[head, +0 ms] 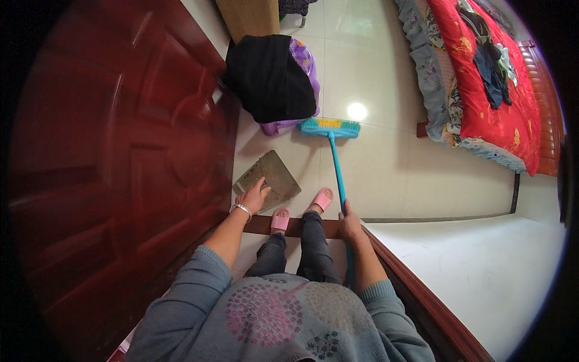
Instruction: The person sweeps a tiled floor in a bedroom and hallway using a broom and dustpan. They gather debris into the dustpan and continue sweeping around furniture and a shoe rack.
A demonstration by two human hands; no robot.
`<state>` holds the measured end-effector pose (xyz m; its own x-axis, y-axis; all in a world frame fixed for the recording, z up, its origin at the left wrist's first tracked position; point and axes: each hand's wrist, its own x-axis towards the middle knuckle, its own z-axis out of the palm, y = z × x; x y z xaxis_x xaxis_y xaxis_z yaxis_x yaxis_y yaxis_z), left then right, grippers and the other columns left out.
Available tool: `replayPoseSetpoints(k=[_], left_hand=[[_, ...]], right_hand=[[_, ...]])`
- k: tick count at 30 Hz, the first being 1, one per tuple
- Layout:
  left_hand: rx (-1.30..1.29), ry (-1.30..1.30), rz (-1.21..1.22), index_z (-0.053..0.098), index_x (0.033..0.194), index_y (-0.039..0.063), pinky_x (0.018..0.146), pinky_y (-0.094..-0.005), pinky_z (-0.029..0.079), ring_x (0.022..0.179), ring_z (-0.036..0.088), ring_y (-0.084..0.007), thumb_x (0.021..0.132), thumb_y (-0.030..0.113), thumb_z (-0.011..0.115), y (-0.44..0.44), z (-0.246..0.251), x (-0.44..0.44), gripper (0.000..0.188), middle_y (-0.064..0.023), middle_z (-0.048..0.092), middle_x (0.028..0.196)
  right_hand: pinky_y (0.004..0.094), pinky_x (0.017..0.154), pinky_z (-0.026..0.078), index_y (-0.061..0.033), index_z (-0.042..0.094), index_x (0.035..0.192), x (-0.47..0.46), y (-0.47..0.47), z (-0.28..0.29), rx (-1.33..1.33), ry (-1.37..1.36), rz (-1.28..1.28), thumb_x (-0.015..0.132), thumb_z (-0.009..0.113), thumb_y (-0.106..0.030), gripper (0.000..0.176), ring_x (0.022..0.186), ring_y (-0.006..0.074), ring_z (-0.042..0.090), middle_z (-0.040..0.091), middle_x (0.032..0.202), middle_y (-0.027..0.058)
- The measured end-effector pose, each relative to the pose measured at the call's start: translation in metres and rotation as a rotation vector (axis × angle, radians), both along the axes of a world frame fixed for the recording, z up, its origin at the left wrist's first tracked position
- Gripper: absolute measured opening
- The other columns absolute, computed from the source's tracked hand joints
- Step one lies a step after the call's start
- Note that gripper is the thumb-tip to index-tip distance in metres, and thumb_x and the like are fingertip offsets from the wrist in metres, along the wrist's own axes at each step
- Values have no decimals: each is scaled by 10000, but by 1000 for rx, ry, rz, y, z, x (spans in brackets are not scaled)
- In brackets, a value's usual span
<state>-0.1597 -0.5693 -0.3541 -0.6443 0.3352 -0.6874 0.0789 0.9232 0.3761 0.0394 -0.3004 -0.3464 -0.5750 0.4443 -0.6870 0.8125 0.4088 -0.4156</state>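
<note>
My right hand [351,224] is closed around the turquoise handle [337,167] of a push broom. The broom head [329,129], with green and yellow bristles, rests on the tiled floor, its left end beside a purple plastic piece of furniture [312,68]. A black cloth [273,79] drapes over most of that furniture, so its full shape is hidden. My left hand [252,197] has its fingers apart, with a bracelet at the wrist. Below it in the view lies a square, grey-brown, speckled flat object [278,178]; whether my fingers touch it I cannot tell.
A dark red panelled door [122,149] stands at the left. My feet, in pink slippers [322,200], are by a brown door sill [301,227]. At the upper right is a bed with a red cover [470,95] and clothes [491,74] on it. A white wall [457,258] borders the right.
</note>
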Motion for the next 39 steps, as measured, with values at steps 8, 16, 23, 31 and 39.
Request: replayPoseSetpoints(k=[8,16,23,31,39], left_hand=[[12,16,-51,344,1406,197,930,-470,415,1123,539,-374,918,506,416,1,1,-1,582,-190,551,1250],[46,50,13,431,1354,171,899,-469,439,1092,559,-372,898,508,455,3,6,-1,567,-192,578,1208],[117,69,-40,514,1289,151,880,-455,448,1059,577,-366,880,507,494,50,16,-3,543,-182,611,1153],[159,181,-237,532,1271,164,844,-429,465,1031,593,-332,891,463,515,104,32,-6,484,-161,630,1113],[353,195,-94,602,1204,187,790,-384,489,928,643,-292,840,487,587,154,82,-35,472,-101,683,1008]], right_hand=[[469,820,466,-142,197,1463,-29,-30,-26,-9,-138,55,906,439,-195,610,953,429,602,614,1004,299],[472,730,496,-197,203,1471,92,-51,31,-29,-223,136,907,476,-186,628,833,394,636,639,923,259],[392,507,487,-203,266,1452,89,11,48,-148,-69,-201,939,469,-212,552,562,263,606,609,751,182],[501,711,487,-65,171,1434,73,14,-45,90,-229,-43,913,431,-206,599,828,459,606,619,905,306],[439,851,464,-133,250,1453,80,28,56,-110,-151,-366,923,518,-243,604,987,421,592,606,1059,286]])
